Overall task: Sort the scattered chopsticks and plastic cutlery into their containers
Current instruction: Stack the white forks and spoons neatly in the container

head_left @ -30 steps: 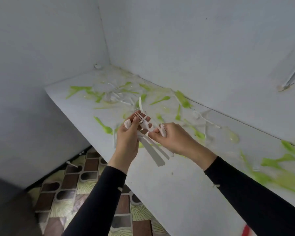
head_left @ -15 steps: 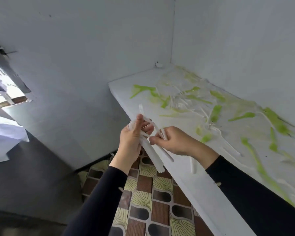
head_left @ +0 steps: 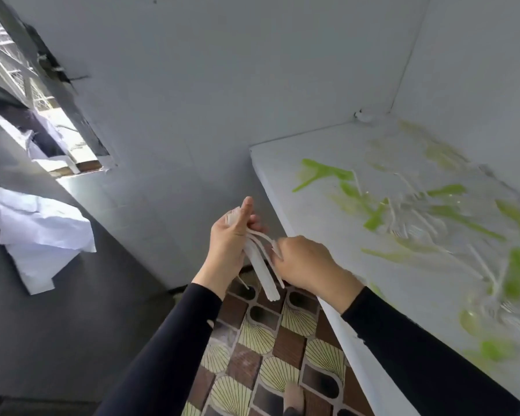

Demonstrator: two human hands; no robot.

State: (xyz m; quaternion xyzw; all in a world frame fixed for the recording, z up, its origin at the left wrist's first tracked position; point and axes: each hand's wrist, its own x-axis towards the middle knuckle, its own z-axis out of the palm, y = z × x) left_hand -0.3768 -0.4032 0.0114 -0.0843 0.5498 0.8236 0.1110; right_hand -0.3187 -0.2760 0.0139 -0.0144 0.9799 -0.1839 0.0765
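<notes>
My left hand grips a bundle of white plastic forks, tines up past the thumb and handles pointing down over the floor. My right hand pinches the same bundle from the right, just below the left hand's fingers. Both hands are off the left edge of the white counter. Green plastic cutlery and clear or white cutlery lie scattered over the counter to the right, blurred. No container is in view.
White walls close the counter's back and left corner. Patterned brown and cream floor tiles lie below my arms. At the left are a window opening and a white sheet on a dark surface.
The view has swung left, so the counter sits further right. Both hands have moved with the fork bundle from above the counter to beyond its left edge.
</notes>
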